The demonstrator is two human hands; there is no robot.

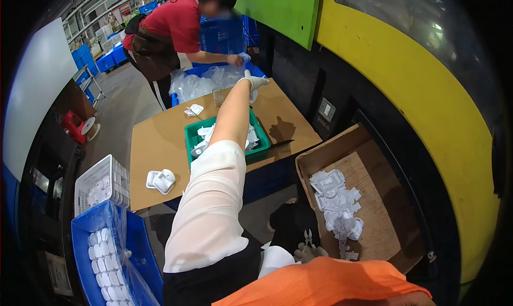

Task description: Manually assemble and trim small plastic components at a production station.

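Observation:
My left arm in a white sleeve reaches across the table to its far edge. There my gloved left hand (pixel 256 81) is open, thumb apart and fingers stretched to the right. Just below it is a small whitish piece (pixel 253 96); whether they touch is unclear. Near my lap, my gloved right hand (pixel 310 253) is closed around cutting pliers (pixel 308 236), jaws upward. Under my left forearm stands a green crate (pixel 189 146) of white plastic parts (pixel 201 147). Two white rounded parts (pixel 161 181) lie at the table's left, with smaller white pieces (pixel 194 110) farther back.
A co-worker in red (pixel 170 28) bends over a blue bin (pixel 257 71) of clear bags beyond the brown table (pixel 155 140). At right, a cardboard box (pixel 385 210) holds white scrap. A white basket (pixel 111 178) and blue bin (pixel 147 242) stand left; a yellow-green machine rises right.

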